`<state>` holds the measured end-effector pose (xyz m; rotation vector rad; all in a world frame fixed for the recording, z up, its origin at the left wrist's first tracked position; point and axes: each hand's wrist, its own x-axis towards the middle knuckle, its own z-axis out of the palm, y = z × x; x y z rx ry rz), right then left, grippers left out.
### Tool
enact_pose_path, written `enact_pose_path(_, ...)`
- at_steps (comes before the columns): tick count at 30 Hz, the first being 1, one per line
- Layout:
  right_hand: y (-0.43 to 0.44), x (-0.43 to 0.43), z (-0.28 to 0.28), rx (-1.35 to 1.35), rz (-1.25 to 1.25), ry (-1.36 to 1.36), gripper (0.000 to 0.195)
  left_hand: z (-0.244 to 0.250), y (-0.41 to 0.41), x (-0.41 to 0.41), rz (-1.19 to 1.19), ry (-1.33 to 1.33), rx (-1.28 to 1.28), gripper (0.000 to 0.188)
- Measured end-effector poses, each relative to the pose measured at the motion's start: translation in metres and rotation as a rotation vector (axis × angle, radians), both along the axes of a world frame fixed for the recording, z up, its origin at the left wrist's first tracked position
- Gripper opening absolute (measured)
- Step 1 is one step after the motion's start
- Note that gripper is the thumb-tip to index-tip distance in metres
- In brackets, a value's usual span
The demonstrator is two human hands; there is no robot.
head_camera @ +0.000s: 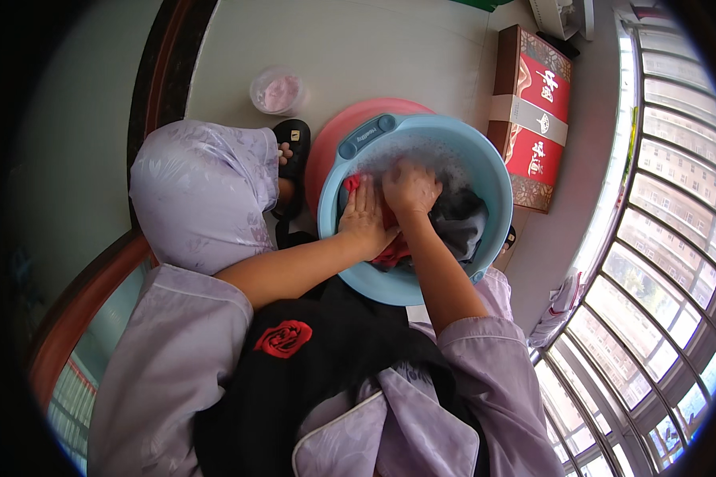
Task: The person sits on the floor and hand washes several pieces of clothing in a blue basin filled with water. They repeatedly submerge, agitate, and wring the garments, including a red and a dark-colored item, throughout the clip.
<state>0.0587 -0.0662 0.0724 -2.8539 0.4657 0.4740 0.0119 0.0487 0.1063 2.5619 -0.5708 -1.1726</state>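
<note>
A light-blue plastic basin (498,161) stands in front of me, holding soapy water with white suds (414,149) and wet laundry. My left hand (367,217) lies flat on red cloth (394,250), its fingers stretched out and its thumb apart. Beside it, my right hand (411,186) bends its fingers down into the same red cloth at the edge of the foam. What is under its fingertips is hidden. Dark grey and black clothing (462,223) is bunched along the basin's right side. A small bright-red piece of cloth (351,182) shows by my left fingertips.
Behind and partly under the blue basin is a pink basin (340,140). A clear plastic tub of pink powder (280,93) sits on the floor beyond my black slipper (292,143). A red gift box (540,119) bearing writing stands right, near a barred window (662,238).
</note>
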Motion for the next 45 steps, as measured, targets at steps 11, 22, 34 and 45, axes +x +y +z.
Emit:
enact_pose_path(11, -0.047, 0.040, -0.011, 0.204, 0.103, -0.123, 0.040, -0.012, 0.001, 0.008, -0.075, 0.040, -0.029, 0.091)
enact_pose_path(22, -0.016, -0.099, 0.086, 0.359, 0.393, -0.476, 0.031, 0.001, 0.000, 0.043, 0.386, 0.160, -0.350, 0.076)
enact_pose_path(34, -0.037, -0.042, -0.002, 0.023, -0.165, -0.270, 0.033, -0.051, -0.041, 0.025, 0.134, -0.427, -0.442, 0.044)
enact_pose_path(45, -0.072, 0.007, -0.039, 0.083, -0.289, -0.142, 0.032, -0.056, -0.082, 0.107, 0.078, -0.242, -0.338, 0.032)
